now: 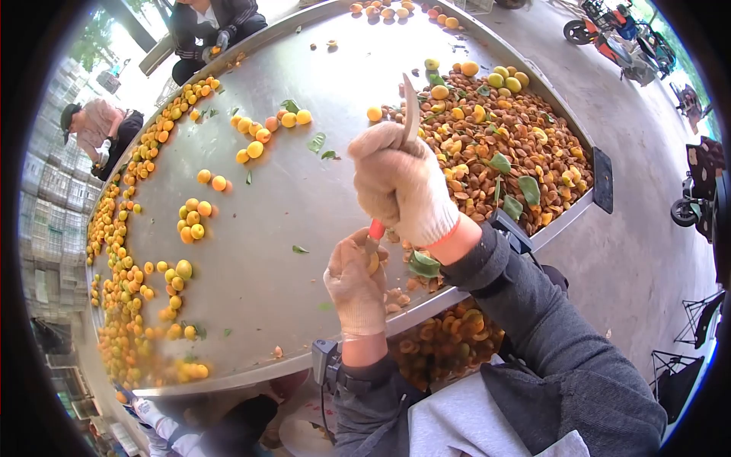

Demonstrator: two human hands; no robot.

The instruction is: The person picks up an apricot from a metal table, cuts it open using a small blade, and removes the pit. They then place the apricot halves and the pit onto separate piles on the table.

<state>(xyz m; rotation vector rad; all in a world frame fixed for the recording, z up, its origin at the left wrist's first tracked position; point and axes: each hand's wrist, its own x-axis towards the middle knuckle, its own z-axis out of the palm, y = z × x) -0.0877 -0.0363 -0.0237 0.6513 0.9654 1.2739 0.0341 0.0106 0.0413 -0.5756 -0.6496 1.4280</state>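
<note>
My right hand (400,183), in a whitish work glove, is closed in a fist around a knife (412,114). Its curved blade points up, away from me, and a red handle end sticks out below the fist, close over my left hand. My left hand (356,283), gloved too, pinches a yellow-orange apricot (373,263), mostly hidden by the fingers. Both hands are above the near edge of a metal table (266,305). Beside my right hand lies a large heap of brown apricot pits (476,145) mixed with fruit bits and green leaves.
Whole apricots (122,282) line the table's left side, with small clusters (255,141) toward the middle. Below the near rim is a container of cut apricots (449,343). Two people (103,129) work across the table; another person's sleeve (152,419) shows lower left. Scooters (620,42) stand at right.
</note>
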